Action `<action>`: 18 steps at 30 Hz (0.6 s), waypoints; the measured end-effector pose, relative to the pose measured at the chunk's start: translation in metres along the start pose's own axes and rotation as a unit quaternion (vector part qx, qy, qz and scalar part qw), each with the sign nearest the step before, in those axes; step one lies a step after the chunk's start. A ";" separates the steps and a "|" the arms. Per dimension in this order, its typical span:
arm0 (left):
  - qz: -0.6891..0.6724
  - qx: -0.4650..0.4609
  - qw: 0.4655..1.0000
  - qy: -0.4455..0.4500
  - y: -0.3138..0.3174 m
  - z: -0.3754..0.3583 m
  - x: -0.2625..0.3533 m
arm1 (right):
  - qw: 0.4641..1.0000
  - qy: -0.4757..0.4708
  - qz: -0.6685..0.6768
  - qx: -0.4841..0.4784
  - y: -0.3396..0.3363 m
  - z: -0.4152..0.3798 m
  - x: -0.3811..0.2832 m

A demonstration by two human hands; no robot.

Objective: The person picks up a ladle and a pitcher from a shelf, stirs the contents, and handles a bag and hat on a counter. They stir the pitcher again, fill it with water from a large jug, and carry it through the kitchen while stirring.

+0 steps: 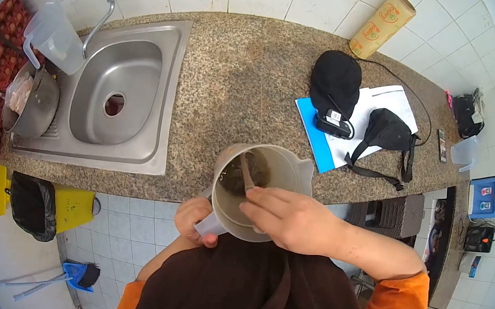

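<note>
A translucent plastic pitcher (299,178) is held at the counter's front edge, close to my body. My left hand (192,218) is closed around its handle (211,226). Over the pitcher's mouth, my right hand (292,217) grips a light brown stirring stick (247,171), perhaps a wooden spoon, that slants down inside. Dark, wet-looking contents (237,182) lie at the bottom; I cannot make out what they are. The lower end of the stick is partly lost in them.
Left of the pitcher is a steel sink (164,110), with a metal pot (43,105), another plastic pitcher (60,40) and egg trays (1,47) beyond. On the right lie a black cap (335,81), papers (402,104) and a wrap roll (383,26). A yellow bin (73,208) stands below.
</note>
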State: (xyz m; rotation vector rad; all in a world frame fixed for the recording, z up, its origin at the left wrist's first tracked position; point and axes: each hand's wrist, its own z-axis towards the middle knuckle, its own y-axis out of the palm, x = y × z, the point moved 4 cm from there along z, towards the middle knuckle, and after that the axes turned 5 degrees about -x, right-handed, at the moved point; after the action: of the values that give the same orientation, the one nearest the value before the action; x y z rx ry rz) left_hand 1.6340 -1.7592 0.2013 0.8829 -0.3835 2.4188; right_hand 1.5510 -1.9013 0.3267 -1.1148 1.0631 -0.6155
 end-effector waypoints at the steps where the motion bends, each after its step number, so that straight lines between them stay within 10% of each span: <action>1: 0.005 0.016 1.000 0.002 -0.001 0.000 0.000 | 0.997 0.042 0.028 0.060 -0.001 -0.002 0.002; 18: 0.005 0.066 0.996 -0.064 0.001 0.008 0.000 | 0.981 0.159 0.096 0.051 -0.010 -0.004 0.006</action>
State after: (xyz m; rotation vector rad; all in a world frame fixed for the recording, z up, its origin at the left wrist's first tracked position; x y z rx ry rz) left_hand 1.6377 -1.7632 0.2071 1.0993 -0.2782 2.4263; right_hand 1.5503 -1.9113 0.3334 -0.8280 1.3799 -0.6993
